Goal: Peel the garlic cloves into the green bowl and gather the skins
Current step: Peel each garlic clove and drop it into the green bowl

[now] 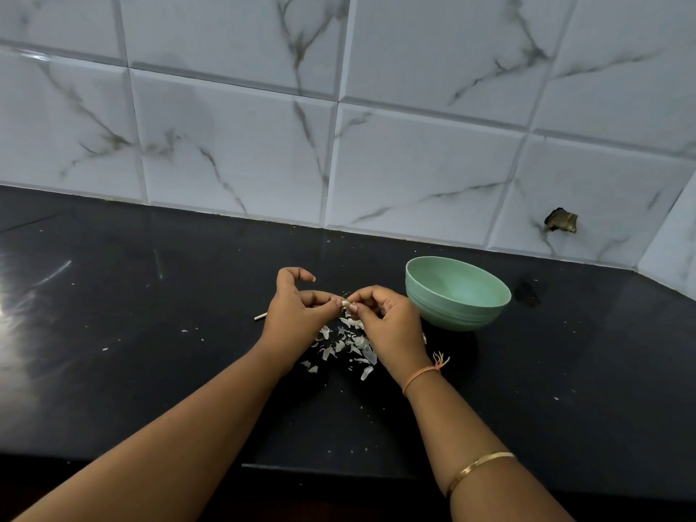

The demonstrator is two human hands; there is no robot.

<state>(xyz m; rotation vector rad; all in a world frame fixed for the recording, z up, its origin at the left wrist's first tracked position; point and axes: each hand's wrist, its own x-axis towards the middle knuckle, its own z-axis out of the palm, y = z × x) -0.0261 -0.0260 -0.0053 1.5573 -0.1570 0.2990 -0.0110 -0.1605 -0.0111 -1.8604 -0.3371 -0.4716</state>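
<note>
Black countertop (150, 371) against a marble-veined tiled wall (414, 145). Left hand (297, 310) and right hand (384, 318) meet above a scatter of garlic skins (348, 346), both pinching one garlic clove (346, 304) between fingertips. Green bowl (457, 293) stands just right of the hands; a small white stick (260, 316) lies to their left.

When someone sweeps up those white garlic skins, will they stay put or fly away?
The garlic skins look thin and papery, so they are probably very light and may scatter with a quick push. Tiny flakes already lie spread over the black counter, which hints they drift easily. They look curled, likely to crumple rather than stay stiff.
</note>
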